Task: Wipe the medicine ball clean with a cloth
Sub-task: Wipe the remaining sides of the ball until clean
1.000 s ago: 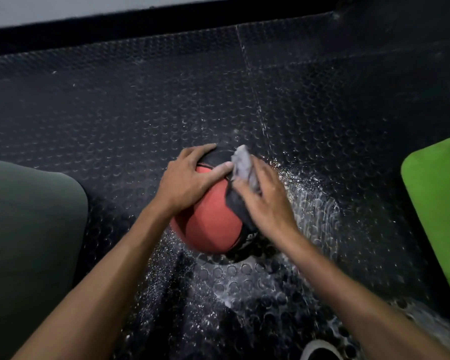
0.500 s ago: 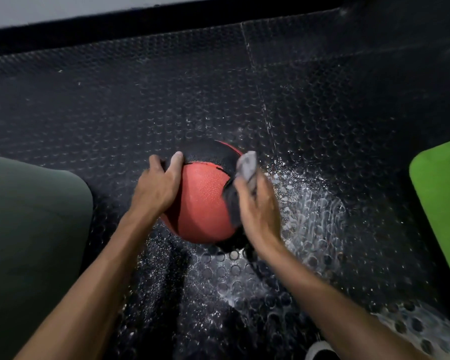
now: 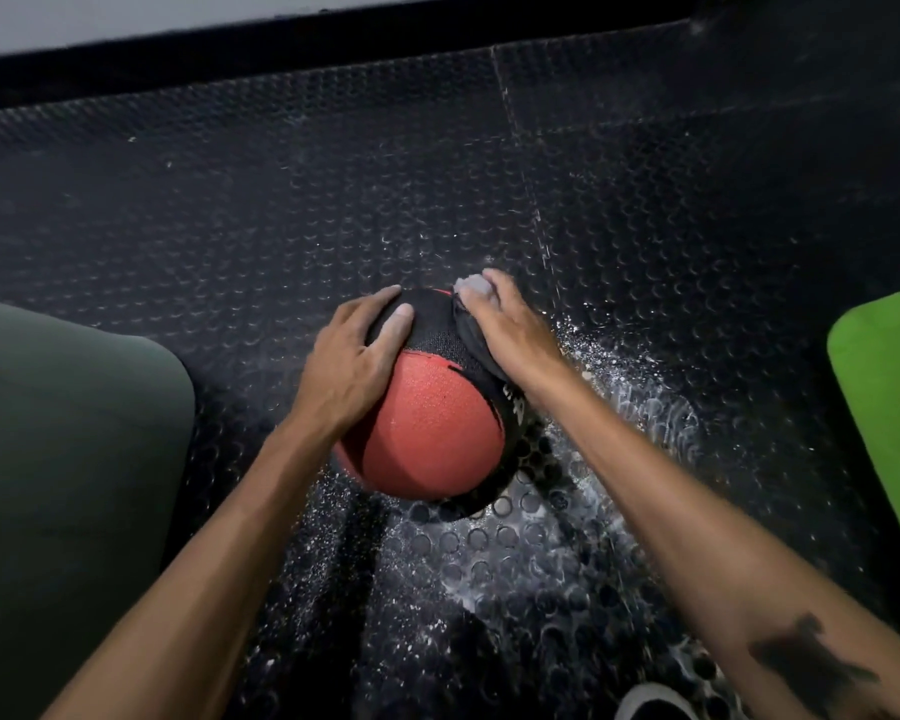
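A: Where is the ball?

B: The ball (image 3: pixel 432 428) sits on the black studded floor (image 3: pixel 281 210), about mid-frame, red on the near side with a black panel across its top and right.

A: And the hands?

B: The left hand (image 3: pixel 354 356) lies spread on the ball's upper left, fingers fairly straight, thumb tip on the black panel. It presses rather than grasps.

A: The right one?

B: The right hand (image 3: pixel 505 324) is on the ball's upper right, its fingers curled over a cloth (image 3: pixel 471 288). A pale grey bit of the cloth shows at the fingertips, and a darker fold hangs under the palm against the black panel.

A: Is the cloth touching the ball?

B: Yes, it is held between the hand and the ball's surface.

A: What else is around?

B: White specks and smears mark the floor to the right of and in front of the ball. A dark green mat (image 3: pixel 63 459) lies at the left edge, a bright green mat (image 3: pixel 889 397) at the right edge, both well apart from the ball. A black strip runs along the base of a pale wall (image 3: pixel 178 13) at the top. The right forearm carries a dark mark (image 3: pixel 811 662), too blurred to read.
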